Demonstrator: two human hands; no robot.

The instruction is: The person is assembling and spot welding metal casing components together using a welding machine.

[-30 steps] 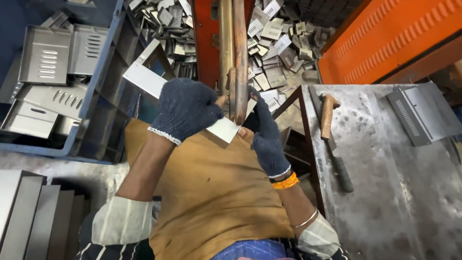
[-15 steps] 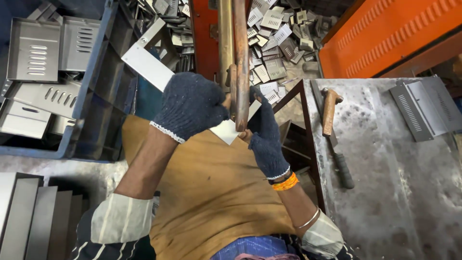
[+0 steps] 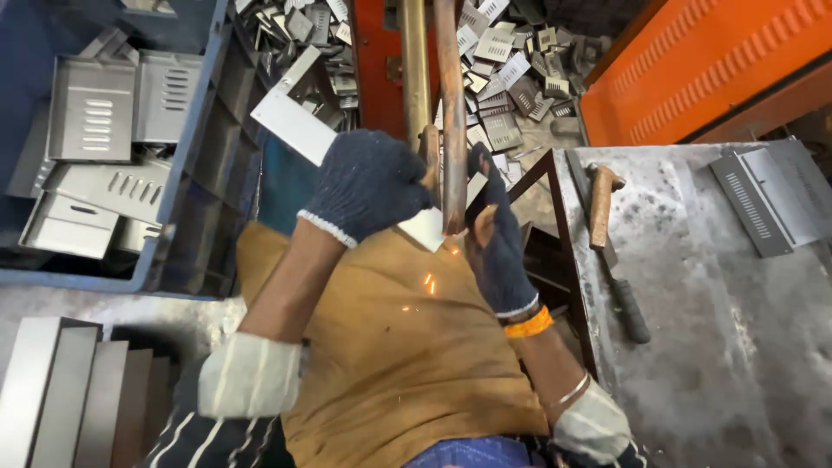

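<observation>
Both hands wear dark knit gloves. The left hand (image 3: 368, 186) is closed on a bent metal sheet (image 3: 299, 130), holding it from above; the sheet runs from upper left, under the glove, down to a bright corner showing just beside the rods. The right hand (image 3: 496, 234) is closed on the same sheet from the right side, fingers curled upward against it.

Two vertical copper rods (image 3: 451, 113) descend from the top edge and meet the sheet between the hands. Orange sparks (image 3: 429, 282) show just below the contact point, over the tan apron (image 3: 390, 347). The rods hide the middle of the sheet and part of the right fingers, so the exact grip there cannot be made out.

Surroundings:
- Left: a blue crate (image 3: 186, 165) holding louvred metal panels (image 3: 91, 108).
- Lower left: a stack of flat plates (image 3: 61, 390) standing on edge.
- Top centre: a scrap heap (image 3: 511, 78) of small slotted metal pieces on the floor, behind the rods.
- Right: a steel table (image 3: 737, 347) carrying a hammer (image 3: 611, 243) near its left edge and a slotted panel (image 3: 763, 195) at its far corner.
- Upper right: an orange machine housing (image 3: 702, 65).

An orange band (image 3: 529, 325) sits at the right wrist.
</observation>
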